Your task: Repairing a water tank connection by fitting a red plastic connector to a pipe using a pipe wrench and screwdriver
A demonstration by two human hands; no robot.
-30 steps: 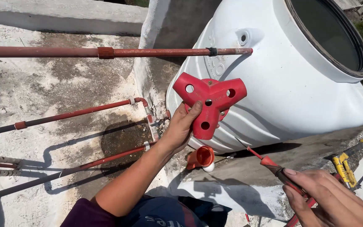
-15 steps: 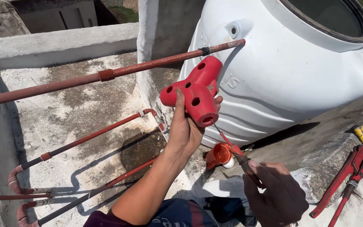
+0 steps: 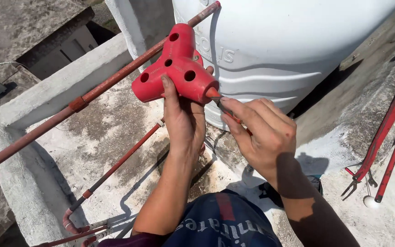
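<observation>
While gripped: left hand [image 3: 184, 120] clamped on red three-armed tool [image 3: 174, 68].
Right hand [image 3: 264, 132]: pinching thin red-handled tool [image 3: 227, 110] at 4 o'clock.
Handling: likely rigid, light; hold by arm.

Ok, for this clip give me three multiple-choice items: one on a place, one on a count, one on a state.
1. Where does the long red pipe wrench lie?
A. On the concrete at the right
B. Inside the tank
C. Across the person's lap

2. How many round holes show on the red three-armed plastic tool?
A. One
B. Four
C. Nine

3. What is the left hand doing?
A. Resting flat on the floor
B. Hanging free
C. Gripping the red tool

Answers: 1 A, it lies beside the large white plastic tank; 2 B, four dark holes face the camera; 3 C, its fingers wrap the tool while the right hand presses a thin red-handled tool against it.
</observation>
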